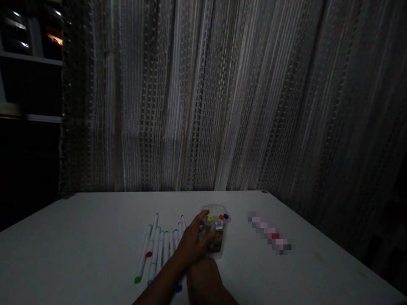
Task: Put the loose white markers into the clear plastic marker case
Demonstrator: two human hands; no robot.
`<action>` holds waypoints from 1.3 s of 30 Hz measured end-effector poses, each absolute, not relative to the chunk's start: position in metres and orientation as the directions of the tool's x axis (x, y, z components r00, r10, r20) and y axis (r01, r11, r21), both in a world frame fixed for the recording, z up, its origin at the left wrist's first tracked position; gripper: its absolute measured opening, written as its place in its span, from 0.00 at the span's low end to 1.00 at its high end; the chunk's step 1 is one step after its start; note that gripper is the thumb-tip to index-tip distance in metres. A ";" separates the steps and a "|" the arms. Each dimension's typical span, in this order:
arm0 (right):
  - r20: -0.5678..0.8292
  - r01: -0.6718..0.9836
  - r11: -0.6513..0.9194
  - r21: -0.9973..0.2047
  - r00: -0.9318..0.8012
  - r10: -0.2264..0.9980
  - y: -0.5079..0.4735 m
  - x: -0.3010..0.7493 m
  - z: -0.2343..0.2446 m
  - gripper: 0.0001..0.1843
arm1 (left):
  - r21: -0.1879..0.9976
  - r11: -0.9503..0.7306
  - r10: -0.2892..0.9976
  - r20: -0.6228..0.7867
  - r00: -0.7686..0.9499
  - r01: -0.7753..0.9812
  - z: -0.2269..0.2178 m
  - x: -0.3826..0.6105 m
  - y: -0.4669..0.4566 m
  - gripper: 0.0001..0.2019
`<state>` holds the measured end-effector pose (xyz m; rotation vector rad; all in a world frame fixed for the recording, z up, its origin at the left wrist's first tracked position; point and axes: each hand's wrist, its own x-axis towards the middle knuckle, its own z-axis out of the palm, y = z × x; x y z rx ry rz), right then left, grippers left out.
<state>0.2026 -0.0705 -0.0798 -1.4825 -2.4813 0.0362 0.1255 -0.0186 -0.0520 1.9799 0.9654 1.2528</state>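
Observation:
A clear plastic marker case [219, 255] is on the table in front of me, with a dark coloured label on its front. Yellow, orange and purple marker ends [221, 217] show in its upper part. My left hand [193, 238] grips the case from its left side, the thumb across the front and a finger reaching over the top. Under my left wrist, close to the base of the case, is my right hand [203, 271]; its fingers are hidden. To the left of my hands lie several white markers [158, 250] with coloured ends, roughly side by side.
A blurred-out pinkish long object [269, 232] lies on the white table [95, 237] to the right. Behind the table's far edge hangs a grey patterned curtain [178, 101]. A dark window [30, 76] is at the far left. The light is dim.

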 end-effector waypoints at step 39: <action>0.231 0.873 0.448 -0.196 -0.402 0.886 -0.070 0.203 -0.090 0.17 | 0.794 -0.539 0.838 0.473 0.271 0.280 -0.052 0.127 -0.019 0.27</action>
